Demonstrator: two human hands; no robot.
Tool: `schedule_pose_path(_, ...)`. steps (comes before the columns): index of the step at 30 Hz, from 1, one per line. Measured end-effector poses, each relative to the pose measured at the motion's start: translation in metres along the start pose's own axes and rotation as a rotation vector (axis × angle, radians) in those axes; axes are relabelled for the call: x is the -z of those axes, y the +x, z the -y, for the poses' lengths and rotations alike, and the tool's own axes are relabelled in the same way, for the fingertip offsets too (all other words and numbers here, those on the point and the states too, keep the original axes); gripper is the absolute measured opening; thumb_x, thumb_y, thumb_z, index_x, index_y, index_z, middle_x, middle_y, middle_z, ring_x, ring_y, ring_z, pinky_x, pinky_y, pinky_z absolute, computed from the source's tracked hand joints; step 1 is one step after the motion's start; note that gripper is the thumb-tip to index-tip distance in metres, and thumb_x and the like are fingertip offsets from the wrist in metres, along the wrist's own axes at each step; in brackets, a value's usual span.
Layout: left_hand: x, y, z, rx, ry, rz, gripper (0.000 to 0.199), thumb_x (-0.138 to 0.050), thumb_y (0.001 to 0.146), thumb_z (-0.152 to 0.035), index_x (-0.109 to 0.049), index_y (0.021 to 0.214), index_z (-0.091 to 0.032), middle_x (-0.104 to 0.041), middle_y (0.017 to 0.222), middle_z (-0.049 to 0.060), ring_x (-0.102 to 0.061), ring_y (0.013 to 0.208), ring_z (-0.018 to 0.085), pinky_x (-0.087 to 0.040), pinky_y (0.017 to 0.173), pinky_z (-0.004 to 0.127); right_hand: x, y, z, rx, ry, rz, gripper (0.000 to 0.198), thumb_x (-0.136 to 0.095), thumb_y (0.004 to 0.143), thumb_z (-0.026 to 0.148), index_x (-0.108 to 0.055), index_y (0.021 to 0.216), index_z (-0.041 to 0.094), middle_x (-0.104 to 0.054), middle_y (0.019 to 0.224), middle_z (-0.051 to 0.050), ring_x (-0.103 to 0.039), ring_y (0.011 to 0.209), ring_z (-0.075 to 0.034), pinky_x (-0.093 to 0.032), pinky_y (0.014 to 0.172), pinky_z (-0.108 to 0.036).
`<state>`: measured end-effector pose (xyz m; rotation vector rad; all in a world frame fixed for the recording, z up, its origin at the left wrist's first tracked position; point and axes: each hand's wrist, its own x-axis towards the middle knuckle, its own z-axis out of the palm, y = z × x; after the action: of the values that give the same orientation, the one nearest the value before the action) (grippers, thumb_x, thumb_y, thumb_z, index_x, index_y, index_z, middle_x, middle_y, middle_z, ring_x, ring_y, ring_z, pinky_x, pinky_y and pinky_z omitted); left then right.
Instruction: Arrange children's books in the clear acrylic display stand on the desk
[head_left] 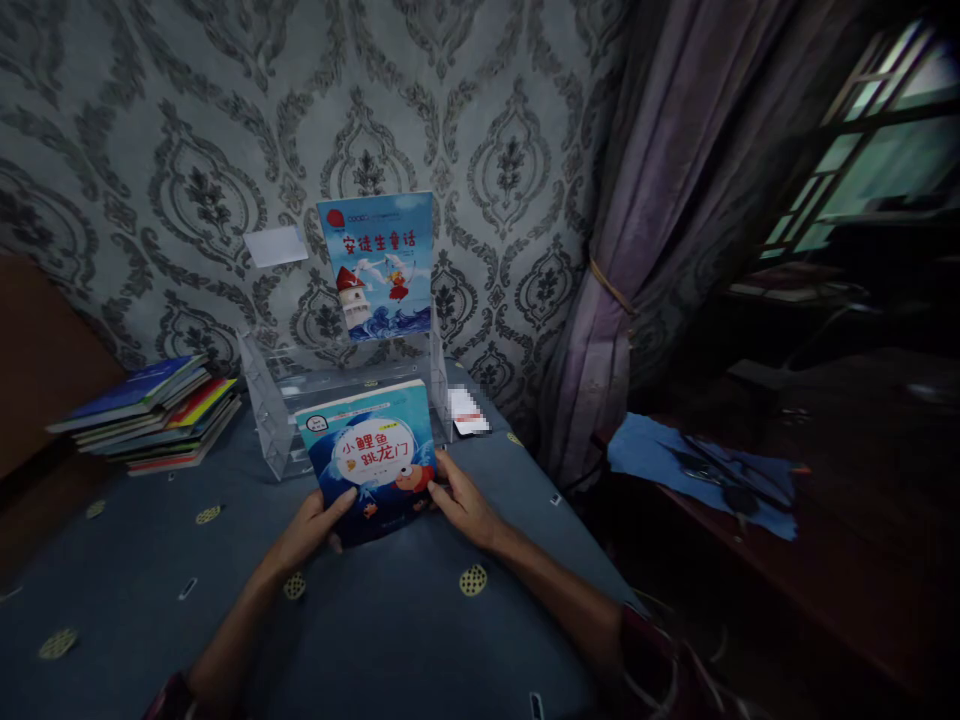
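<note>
A blue picture book (375,475) with a red fish on its cover is held between my two hands, its front facing me and tilted back. My left hand (311,525) grips the lower left edge, thumb on the cover. On the lower right edge, my right hand (463,503) grips the same way, fingers behind the book. Just beyond it stands a clear plastic rack (271,425), partly hidden by the book. A second blue book (382,270), with a red-roofed tower on its cover, stands upright at the rack's back.
A stack of books (161,405) lies to the left on the dark patterned cloth (217,540). Right of the rack is a white card (469,410), partly blurred. A tied curtain (600,330) hangs at right, beside a blue cloth (697,470) on a lower dark surface.
</note>
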<state>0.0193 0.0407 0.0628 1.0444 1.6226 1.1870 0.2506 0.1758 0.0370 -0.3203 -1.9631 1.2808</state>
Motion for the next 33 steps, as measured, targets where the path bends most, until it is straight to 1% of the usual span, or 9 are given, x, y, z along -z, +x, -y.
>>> schedule_pose_path(7,-0.005,0.000,0.007,-0.014,0.023,-0.069,0.071,-0.086,0.065,-0.061,-0.068,0.115,-0.013,-0.074,0.081,0.006,-0.055,0.047,0.013,-0.042,0.038,0.025,-0.001,-0.002,-0.004,-0.056,-0.057,-0.006,0.046,-0.058,0.096,0.033,-0.048,0.140,0.024,-0.071,0.114,-0.006,-0.072,0.092,-0.021,-0.061,0.073,-0.030)
schedule_pose_path(9,-0.007,-0.001,0.008,-0.006,0.039,-0.076,0.073,-0.086,0.065,-0.060,-0.068,0.118,-0.014,-0.077,0.086,0.007,-0.058,0.050,0.015,-0.046,0.040,0.025,-0.002,-0.002,-0.006,-0.077,-0.060,-0.014,0.047,-0.060,0.094,0.032,-0.048,0.140,0.024,-0.071,0.110,-0.005,-0.072,0.090,-0.020,-0.061,0.071,-0.029)
schedule_pose_path(12,-0.013,-0.003,0.005,-0.039,-0.019,-0.076,0.070,-0.088,0.064,-0.057,-0.070,0.117,-0.016,-0.079,0.107,0.011,-0.074,0.083,0.026,-0.063,0.069,0.034,-0.003,-0.002,-0.006,-0.102,-0.044,-0.017,0.049,-0.059,0.094,0.029,-0.046,0.141,0.025,-0.071,0.111,-0.005,-0.072,0.084,-0.018,-0.061,0.069,-0.029)
schedule_pose_path(14,-0.017,-0.004,0.001,-0.056,-0.080,-0.088,0.069,-0.091,0.059,-0.056,-0.071,0.111,-0.016,-0.076,0.120,0.013,-0.072,0.109,0.033,-0.061,0.094,0.042,-0.004,-0.002,-0.004,-0.104,-0.032,-0.005,0.048,-0.058,0.094,0.027,-0.046,0.141,0.025,-0.070,0.116,-0.006,-0.073,0.083,-0.018,-0.061,0.068,-0.029)
schedule_pose_path(17,-0.020,-0.006,-0.004,-0.033,-0.111,-0.093,0.070,-0.092,0.054,-0.058,-0.073,0.106,-0.015,-0.074,0.127,0.015,-0.066,0.124,0.038,-0.052,0.109,0.049,-0.004,-0.002,-0.003,-0.101,-0.044,-0.008,0.048,-0.058,0.093,0.026,-0.047,0.139,0.024,-0.070,0.115,-0.006,-0.073,0.087,-0.019,-0.061,0.066,-0.028)
schedule_pose_path(22,-0.020,-0.005,-0.002,-0.009,-0.120,-0.078,0.077,-0.092,0.053,-0.060,-0.072,0.112,-0.015,-0.073,0.129,0.015,-0.064,0.126,0.039,-0.049,0.113,0.053,-0.004,-0.002,-0.007,-0.110,-0.077,-0.032,0.047,-0.059,0.093,0.026,-0.048,0.139,0.024,-0.070,0.105,-0.004,-0.071,0.091,-0.020,-0.059,0.066,-0.027)
schedule_pose_path(26,-0.017,-0.003,0.004,-0.023,-0.113,-0.055,0.081,-0.090,0.057,-0.060,-0.069,0.121,-0.015,-0.071,0.134,0.014,-0.063,0.128,0.038,-0.049,0.114,0.052,-0.004,-0.003,-0.008,-0.113,-0.096,-0.034,0.050,-0.059,0.092,0.026,-0.048,0.141,0.024,-0.070,0.111,-0.006,-0.070,0.089,-0.020,-0.060,0.069,-0.029)
schedule_pose_path(29,-0.016,-0.001,0.009,-0.038,-0.109,-0.035,0.085,-0.089,0.061,-0.059,-0.066,0.130,-0.015,-0.069,0.137,0.014,-0.063,0.129,0.036,-0.048,0.115,0.051,-0.003,-0.003,-0.008,-0.126,-0.107,-0.028,0.052,-0.058,0.093,0.027,-0.046,0.143,0.025,-0.071,0.111,-0.006,-0.069,0.082,-0.019,-0.059,0.064,-0.029)
schedule_pose_path(33,-0.016,0.003,0.015,-0.066,-0.124,-0.054,0.086,-0.090,0.058,-0.059,-0.066,0.128,-0.014,-0.070,0.135,0.015,-0.064,0.127,0.036,-0.048,0.115,0.050,-0.004,-0.004,-0.009,-0.116,-0.118,-0.045,0.052,-0.058,0.092,0.027,-0.047,0.143,0.024,-0.071,0.111,-0.007,-0.070,0.086,-0.020,-0.059,0.064,-0.029)
